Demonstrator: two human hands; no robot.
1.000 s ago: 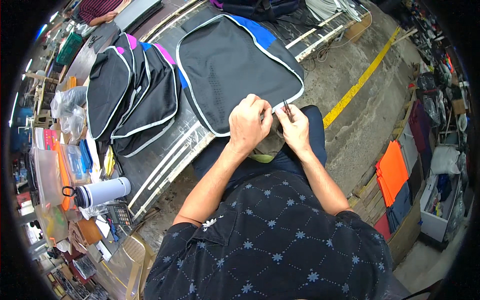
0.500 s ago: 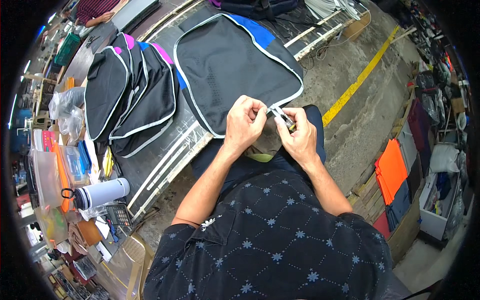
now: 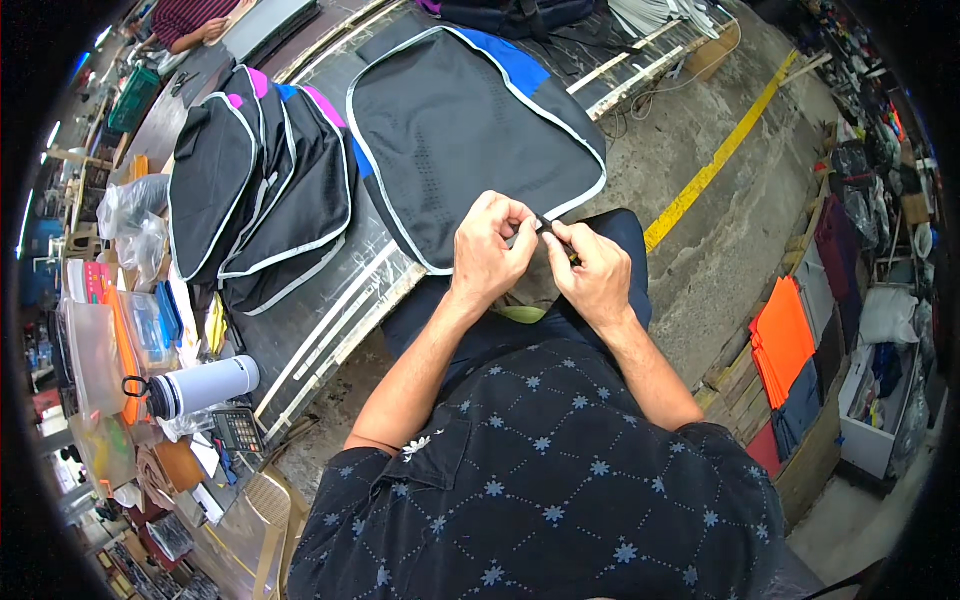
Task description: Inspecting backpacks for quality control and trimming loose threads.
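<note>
Fingers pinched, my left hand [image 3: 490, 245] is raised over the near corner of a black fabric panel [image 3: 470, 140] with white-grey edging and blue corners. A tiny pale bit shows at its fingertips, too small to name. Close beside it, my right hand [image 3: 598, 275] is closed around a small dark tool [image 3: 545, 226] with a pointed tip and a touch of yellow; most of it is hidden by the fingers. The tool's tip meets or nearly meets my left fingertips. Left of the panel lie several similar black panels [image 3: 290, 200] with pink and blue parts.
The panels lie on a dark worktable [image 3: 345, 300] with pale strips along its edge. At left are a white bottle [image 3: 215, 385], a calculator [image 3: 238, 430] and plastic bags [image 3: 135, 215]. Orange sheets [image 3: 782, 340] lie at right. Another person's hand [image 3: 212, 30] shows at far left.
My right hand has turned slightly and moved its tool closer to my left fingertips. Less of the tool's metal shows now. My left hand has barely shifted; the panels lie as before.
</note>
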